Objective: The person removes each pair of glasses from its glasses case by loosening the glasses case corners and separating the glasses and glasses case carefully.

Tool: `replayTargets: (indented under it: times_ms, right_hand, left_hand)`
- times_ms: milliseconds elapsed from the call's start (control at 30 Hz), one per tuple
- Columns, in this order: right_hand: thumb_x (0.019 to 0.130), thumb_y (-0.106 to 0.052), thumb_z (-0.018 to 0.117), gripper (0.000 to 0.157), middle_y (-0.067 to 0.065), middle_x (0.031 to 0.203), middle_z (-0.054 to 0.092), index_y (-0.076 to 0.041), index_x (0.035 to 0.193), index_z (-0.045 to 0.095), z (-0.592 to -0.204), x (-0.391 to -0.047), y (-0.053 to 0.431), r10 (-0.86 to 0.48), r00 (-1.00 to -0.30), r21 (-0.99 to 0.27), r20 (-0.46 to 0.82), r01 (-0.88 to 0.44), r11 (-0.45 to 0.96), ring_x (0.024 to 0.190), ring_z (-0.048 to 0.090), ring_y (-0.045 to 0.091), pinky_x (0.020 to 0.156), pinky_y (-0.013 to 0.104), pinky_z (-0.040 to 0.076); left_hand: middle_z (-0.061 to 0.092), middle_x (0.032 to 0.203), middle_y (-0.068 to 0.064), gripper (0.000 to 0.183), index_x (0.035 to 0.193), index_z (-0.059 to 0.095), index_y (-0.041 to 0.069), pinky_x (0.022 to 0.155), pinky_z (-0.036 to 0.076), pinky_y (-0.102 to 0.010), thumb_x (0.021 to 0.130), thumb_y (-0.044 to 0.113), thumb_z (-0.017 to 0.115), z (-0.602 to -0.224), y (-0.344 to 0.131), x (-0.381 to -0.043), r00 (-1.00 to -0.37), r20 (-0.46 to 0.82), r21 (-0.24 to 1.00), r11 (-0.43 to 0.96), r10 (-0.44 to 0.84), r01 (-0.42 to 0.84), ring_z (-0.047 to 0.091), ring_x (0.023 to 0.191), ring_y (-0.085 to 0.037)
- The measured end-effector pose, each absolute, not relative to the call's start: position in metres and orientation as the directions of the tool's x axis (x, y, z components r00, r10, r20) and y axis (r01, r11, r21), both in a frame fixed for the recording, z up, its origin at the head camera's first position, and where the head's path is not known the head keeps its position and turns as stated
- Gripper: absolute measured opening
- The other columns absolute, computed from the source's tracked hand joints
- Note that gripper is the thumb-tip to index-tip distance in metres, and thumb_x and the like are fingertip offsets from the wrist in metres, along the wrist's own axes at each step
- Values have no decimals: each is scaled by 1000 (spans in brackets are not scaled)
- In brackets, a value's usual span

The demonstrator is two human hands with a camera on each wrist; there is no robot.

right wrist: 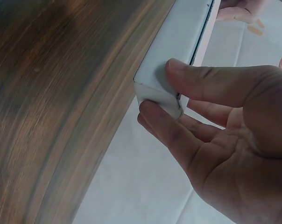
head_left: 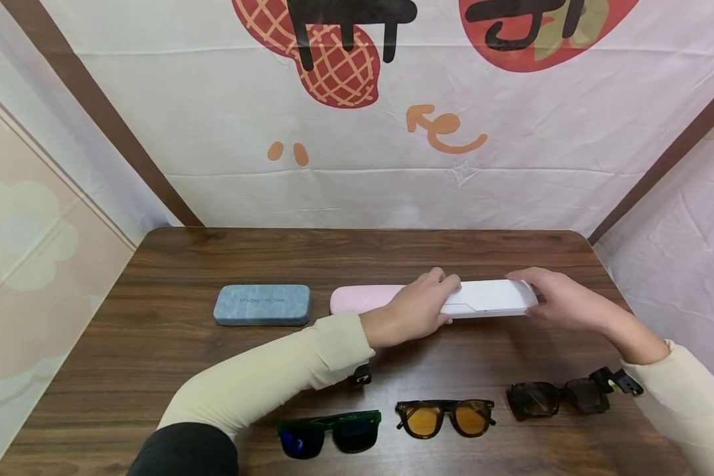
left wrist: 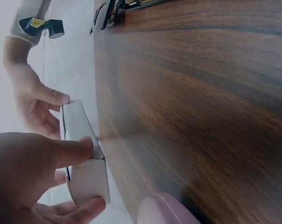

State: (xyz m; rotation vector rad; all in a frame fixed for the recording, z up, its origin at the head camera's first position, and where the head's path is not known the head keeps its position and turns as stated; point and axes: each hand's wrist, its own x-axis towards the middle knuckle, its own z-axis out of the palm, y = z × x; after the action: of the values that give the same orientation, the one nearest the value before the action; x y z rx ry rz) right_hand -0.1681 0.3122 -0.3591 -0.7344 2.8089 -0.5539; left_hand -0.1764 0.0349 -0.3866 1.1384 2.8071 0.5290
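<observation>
A long white glasses case (head_left: 492, 297) lies across the table's back half, gripped at both ends. My left hand (head_left: 415, 304) holds its left end, thumb at the near side and fingers over the far edge. The right hand (head_left: 562, 299) pinches the other end, with the thumb (right wrist: 201, 81) on one face and the fingers curled round the end. Beside the left hand, a pink glasses case (head_left: 363, 297) is partly hidden behind that hand. In the left wrist view the white case (left wrist: 87, 182) shows a dark seam along one edge.
A blue glasses case (head_left: 263, 305) lies to the left. Along the front are dark green-framed sunglasses (head_left: 330, 433), glasses with orange lenses (head_left: 446, 418) and dark-framed sunglasses (head_left: 559, 398) near the right sleeve. A printed cloth (head_left: 357, 145) hangs behind the wooden table (head_left: 155, 370).
</observation>
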Motion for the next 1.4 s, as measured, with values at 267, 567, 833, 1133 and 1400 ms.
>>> replayTargets:
  times_ms: [267,567,833,1133,1400]
  right_hand:
    - [80,11,76,57,30,127,60,10,134,55,-364,-175,322,-477,-875,-380,-87,-414,827,113,59,46,87,59,50]
    - [79,14,72,54,32,125,59,13,130,54,-372,-181,330,-467,-879,-359,-93,-408,839,112,59,47,86,60,50]
    - [75,17,72,52,33,118,60,14,124,54,-383,-189,337,-453,-884,-329,-115,-397,857,105,60,46,80,57,51]
    - [74,18,71,51,32,116,61,13,122,54,-398,-194,341,-433,-890,-331,-146,-368,869,102,61,43,79,57,52]
    - [74,18,72,50,32,115,61,13,120,55,-403,-194,338,-421,-894,-317,-154,-359,878,100,62,42,79,59,52]
  left_hand:
    - [54,124,-10,47,132,52,12,76,52,-26,93,23,77,-391,54,-182,-742,32,328,694,669,640,58,107,-21]
    - [53,123,-10,43,130,51,11,63,48,-22,95,16,73,-398,71,-183,-748,2,327,706,664,628,55,102,-21]
    - [53,120,-8,45,135,49,15,65,51,-26,96,15,71,-408,89,-184,-778,-27,270,754,628,599,57,103,-20]
    - [53,119,-8,34,130,50,15,64,51,-28,99,9,63,-415,98,-187,-787,-50,249,771,614,586,55,97,-19]
    - [53,121,-8,35,130,49,16,67,52,-29,99,6,61,-418,99,-188,-798,-86,250,788,597,563,55,101,-19]
